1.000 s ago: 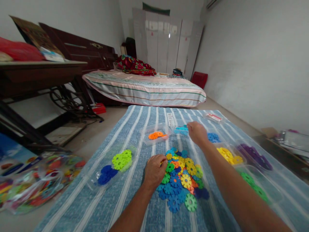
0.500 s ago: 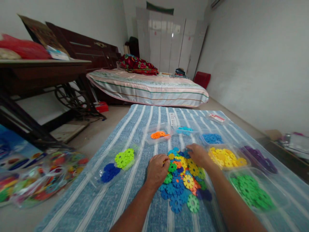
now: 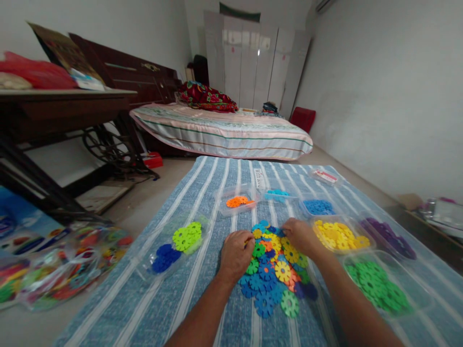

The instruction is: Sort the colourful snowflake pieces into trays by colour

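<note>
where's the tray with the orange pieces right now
The orange-piece tray sits mid-frame in the head view on the striped cloth, just beyond the mixed pile, ahead of the left hand.

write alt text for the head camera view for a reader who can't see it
A person's left hand and right hand rest on a mixed pile of colourful toothed discs on a blue striped cloth. Clear trays around the pile hold sorted orange discs, yellow discs, green discs and purple discs. A bed stands behind.
</note>
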A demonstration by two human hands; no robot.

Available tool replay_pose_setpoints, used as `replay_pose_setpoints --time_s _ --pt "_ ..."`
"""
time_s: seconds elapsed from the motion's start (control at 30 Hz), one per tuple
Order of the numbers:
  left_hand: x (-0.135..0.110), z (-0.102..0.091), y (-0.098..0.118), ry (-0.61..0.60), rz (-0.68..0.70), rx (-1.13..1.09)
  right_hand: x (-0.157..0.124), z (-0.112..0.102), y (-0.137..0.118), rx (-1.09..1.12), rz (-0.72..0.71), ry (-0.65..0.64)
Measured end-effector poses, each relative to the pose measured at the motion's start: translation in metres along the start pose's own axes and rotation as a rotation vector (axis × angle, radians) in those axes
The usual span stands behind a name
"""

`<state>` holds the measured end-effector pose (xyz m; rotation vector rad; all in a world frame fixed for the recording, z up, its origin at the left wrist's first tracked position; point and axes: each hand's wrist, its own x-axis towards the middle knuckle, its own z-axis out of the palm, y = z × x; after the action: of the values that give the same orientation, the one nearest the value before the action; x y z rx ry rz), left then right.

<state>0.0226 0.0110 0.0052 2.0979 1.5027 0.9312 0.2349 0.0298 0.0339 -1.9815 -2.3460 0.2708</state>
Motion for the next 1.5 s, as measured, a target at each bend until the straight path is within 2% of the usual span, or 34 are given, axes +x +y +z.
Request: replay_pose_setpoints --time_s 0.13,0.27,0.33,0.37,0.43,0.6,0.7,0.83,1.0,1.2,1.5 --pt "0.000 0.000 0.001 -0.001 0.002 -0.009 0.017 -0.022 0.004 -0.009 0.000 0.065" --pt "0.000 -0.001 0.001 0.000 -0.005 -0.012 0.045 -0.053 0.006 -0.006 0.154 0.341" --pt "0.000 0.000 0.000 0.002 -0.003 -0.009 0.053 -0.059 0.004 0.008 0.212 0.456" --pt "0.000 0.000 -0.001 0.003 -0.001 -0.008 0.054 -0.058 0.002 0.020 0.212 0.467" --pt "0.000 0.001 -0.002 0.003 0.004 -0.006 0.051 -0.049 -0.004 0.047 0.160 0.406" --pt "0.000 0.000 -0.001 -0.002 0.005 0.001 0.033 -0.009 -0.030 0.082 -0.061 0.153" --pt "0.000 -0.001 0.002 -0.004 0.004 0.013 0.030 0.005 -0.042 0.071 -0.062 0.093" --pt "0.001 -0.002 0.003 -0.007 0.008 0.018 0.032 0.010 -0.047 0.022 -0.056 0.053" --pt "0.001 -0.003 0.003 -0.006 0.009 0.007 0.029 0.015 -0.043 0.009 -0.080 0.095" --pt "0.000 -0.002 0.003 0.000 0.010 0.010 0.023 0.022 -0.033 0.090 -0.089 0.191" --pt "0.001 -0.001 0.002 -0.002 0.021 0.000 0.012 0.019 -0.027 0.547 -0.011 0.313"
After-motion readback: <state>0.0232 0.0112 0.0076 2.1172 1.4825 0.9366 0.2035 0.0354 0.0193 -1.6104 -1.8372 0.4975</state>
